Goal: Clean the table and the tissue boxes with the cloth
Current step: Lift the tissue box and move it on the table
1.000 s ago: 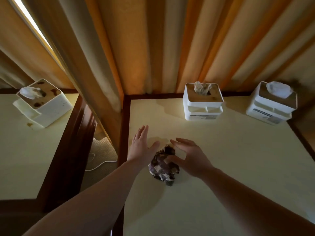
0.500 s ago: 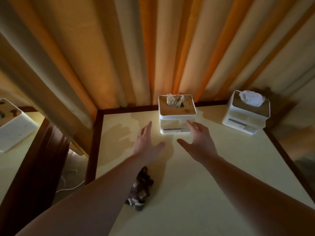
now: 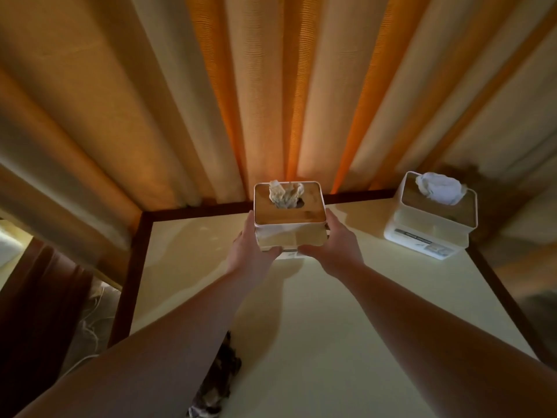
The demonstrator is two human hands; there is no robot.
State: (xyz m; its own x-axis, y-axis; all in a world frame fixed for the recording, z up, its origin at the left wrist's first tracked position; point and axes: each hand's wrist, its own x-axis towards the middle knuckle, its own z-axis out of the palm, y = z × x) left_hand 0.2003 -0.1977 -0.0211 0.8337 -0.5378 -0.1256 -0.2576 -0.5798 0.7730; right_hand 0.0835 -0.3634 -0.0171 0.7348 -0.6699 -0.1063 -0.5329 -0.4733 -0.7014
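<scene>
At far edge of cream table (image 3: 331, 312), by curtain (image 3: 271, 86): left hand (image 3: 251, 251) and right hand (image 3: 334, 245) grasp near tissue box (image 3: 289, 220) by its sides. Second tissue box (image 3: 428, 218) stands apart at right. Crumpled cloth (image 3: 220, 378) lies near front edge, beside left forearm.

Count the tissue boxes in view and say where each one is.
2. One tissue box is gripped between both hands near the table's back edge; the other tissue box stands at the table's back right corner. Others may lie outside the view.

Tissue box (image 3: 289, 233): white plastic, matt wood-look lid. Table (image 3: 331, 312): smooth cream top with slight sheen, dark wood rim. Cloth (image 3: 220, 384): crumpled patterned fabric.
</scene>
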